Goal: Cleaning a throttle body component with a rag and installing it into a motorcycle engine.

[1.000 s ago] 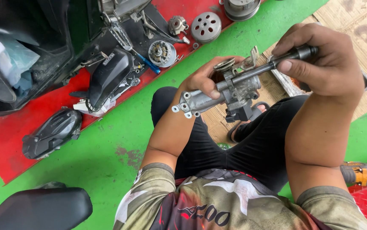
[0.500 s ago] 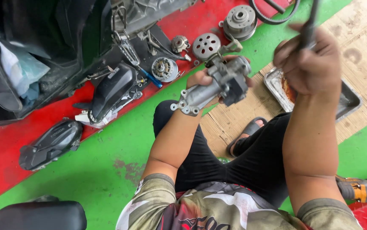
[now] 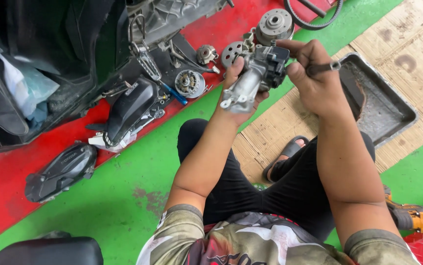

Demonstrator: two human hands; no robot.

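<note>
Fingers [image 3: 235, 68] of the left hand [image 3: 238, 93] are being clamped around a metal engine part [image 3: 255, 76], right hand [image 3: 314, 78] gripping a dark tool [image 3: 323, 67]; a loosened grasp could be dropping it onto the metal tray [image 3: 393, 122].

Bare green floor [image 3: 123, 196] left of the knee; engine parts [image 3: 190, 83] ahead — metal tray [image 3: 393, 122] right

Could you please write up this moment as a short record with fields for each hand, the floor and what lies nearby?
left hand: left hand grips a grey metal engine part, raised over the lap
right hand: right hand holds a slim dark tool, fingers at the part's top
floor: green floor with a red mat
tray: metal tray on a woven mat
nearby: black covers, round pulley, power drill
</note>
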